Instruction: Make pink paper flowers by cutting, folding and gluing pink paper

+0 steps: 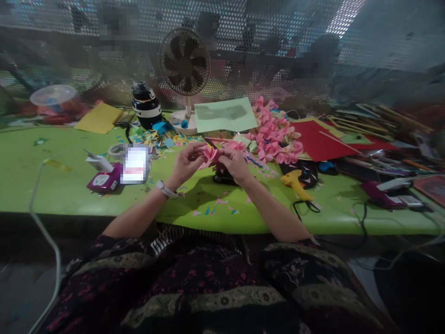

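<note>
Between my hands, above the green table, is a pink paper flower with a touch of yellow. My left hand, with a white watch on the wrist, is closed on the flower's left side. Fingers of my right hand pinch its right side. Below my right hand lies a black object, mostly hidden. A large heap of pink paper flowers sits beyond my right hand. Small pink and blue paper scraps lie on the table in front of me.
A fan and a dark bottle stand at the back. Left are a bright phone and a purple power block. To the right are a yellow glue gun, red paper, and another purple block with cables.
</note>
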### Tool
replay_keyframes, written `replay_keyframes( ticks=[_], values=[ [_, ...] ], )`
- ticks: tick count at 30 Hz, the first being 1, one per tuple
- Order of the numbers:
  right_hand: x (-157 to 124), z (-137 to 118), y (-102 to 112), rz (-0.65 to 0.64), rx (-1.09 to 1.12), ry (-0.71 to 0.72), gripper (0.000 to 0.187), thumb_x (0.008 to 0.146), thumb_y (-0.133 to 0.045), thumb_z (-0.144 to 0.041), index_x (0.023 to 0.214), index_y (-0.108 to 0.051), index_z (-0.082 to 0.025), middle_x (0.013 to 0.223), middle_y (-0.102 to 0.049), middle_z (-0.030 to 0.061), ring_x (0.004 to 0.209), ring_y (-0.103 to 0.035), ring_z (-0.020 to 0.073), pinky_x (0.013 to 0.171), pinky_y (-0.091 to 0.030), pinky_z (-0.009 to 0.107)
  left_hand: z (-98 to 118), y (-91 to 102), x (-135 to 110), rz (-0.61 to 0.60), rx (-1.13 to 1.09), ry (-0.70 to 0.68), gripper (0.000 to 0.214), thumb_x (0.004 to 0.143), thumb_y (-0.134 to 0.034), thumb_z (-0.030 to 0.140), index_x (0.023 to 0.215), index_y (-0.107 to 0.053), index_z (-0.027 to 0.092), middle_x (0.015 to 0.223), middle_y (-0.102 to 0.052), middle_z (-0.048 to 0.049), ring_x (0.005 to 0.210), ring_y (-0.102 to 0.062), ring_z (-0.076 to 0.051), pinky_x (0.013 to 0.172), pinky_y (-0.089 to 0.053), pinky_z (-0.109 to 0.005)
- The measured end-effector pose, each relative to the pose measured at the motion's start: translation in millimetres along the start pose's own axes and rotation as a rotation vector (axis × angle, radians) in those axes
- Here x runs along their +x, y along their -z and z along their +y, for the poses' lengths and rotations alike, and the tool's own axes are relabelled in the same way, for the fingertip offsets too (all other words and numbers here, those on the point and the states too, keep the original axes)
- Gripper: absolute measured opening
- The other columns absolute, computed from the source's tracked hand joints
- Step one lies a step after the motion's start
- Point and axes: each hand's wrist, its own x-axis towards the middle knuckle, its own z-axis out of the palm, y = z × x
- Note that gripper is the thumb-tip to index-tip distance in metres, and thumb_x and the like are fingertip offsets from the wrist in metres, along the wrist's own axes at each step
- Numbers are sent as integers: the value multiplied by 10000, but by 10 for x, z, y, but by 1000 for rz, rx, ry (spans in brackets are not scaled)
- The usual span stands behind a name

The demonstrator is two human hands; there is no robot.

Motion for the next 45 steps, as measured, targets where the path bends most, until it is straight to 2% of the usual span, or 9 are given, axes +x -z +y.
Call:
replay_keyframes(
  ticks=[3,8,12,14,17,21,28,37,45],
  values=[
    [-14,5,-39,-4,10,-16,139,733,-657,-257,829,-683,-160,673,-741,28,524,-671,117,424,-428,165,7,6,-2,-6,33,-17,330,825,-639,220,1137,-687,123,1155,-735,-138,929,-731,-171,809,-616,-294],
    [-19,16,-61,-9,37,-54,134,753,-682,-283,818,-676,-166,661,-733,26,535,-670,114,453,-438,165,-2,10,-9,-26,81,-81,221,828,-607,194,999,-735,136,1006,-765,-108,916,-716,-179,828,-602,-324],
    [-10,49,-38,-33,-12,-40,175,778,-636,-288,895,-689,-170,724,-744,41,584,-684,130,470,-452,186,-6,9,5,8,45,-58,194,812,-628,187,959,-747,146,969,-767,-90,869,-714,-169,789,-591,-300],
    [-14,72,-29,4,-125,72,226,778,-629,-272,972,-694,-178,839,-757,58,693,-706,157,524,-496,219,-14,6,20,61,17,-49,149,781,-676,200,897,-760,157,918,-766,-77,856,-710,-169,780,-584,-287],
    [-33,104,-26,102,-336,336,289,768,-628,-218,1048,-697,-196,1024,-740,73,883,-696,191,677,-557,287,-33,-10,35,103,-31,9,106,728,-735,217,817,-771,172,842,-759,-57,810,-700,-162,742,-583,-271],
    [-46,152,-25,125,-384,475,247,812,-580,-196,1031,-693,-217,1004,-714,54,814,-658,166,713,-556,319,-24,-38,22,76,-193,168,167,731,-739,254,864,-768,158,828,-748,-45,683,-681,-124,646,-595,-249],
    [45,254,-24,72,-121,395,203,839,-672,-349,1000,-604,-244,755,-645,-28,671,-637,128,690,-574,305,7,-31,18,75,-339,306,219,707,-777,274,893,-745,162,846,-737,-24,685,-676,-113,625,-614,-251],
    [10,221,-69,104,5,275,131,783,-668,-323,855,-603,-235,719,-629,-38,569,-612,98,562,-575,256,-2,-43,10,66,-411,362,238,675,-802,333,831,-732,167,861,-744,-25,703,-682,-120,652,-608,-268],
    [-13,214,-112,121,36,296,220,757,-669,-267,964,-595,-253,764,-646,-42,568,-621,97,525,-581,242,30,-62,-5,101,-454,374,235,669,-803,326,828,-724,173,845,-732,-17,703,-669,-113,634,-586,-241]
  ],
)
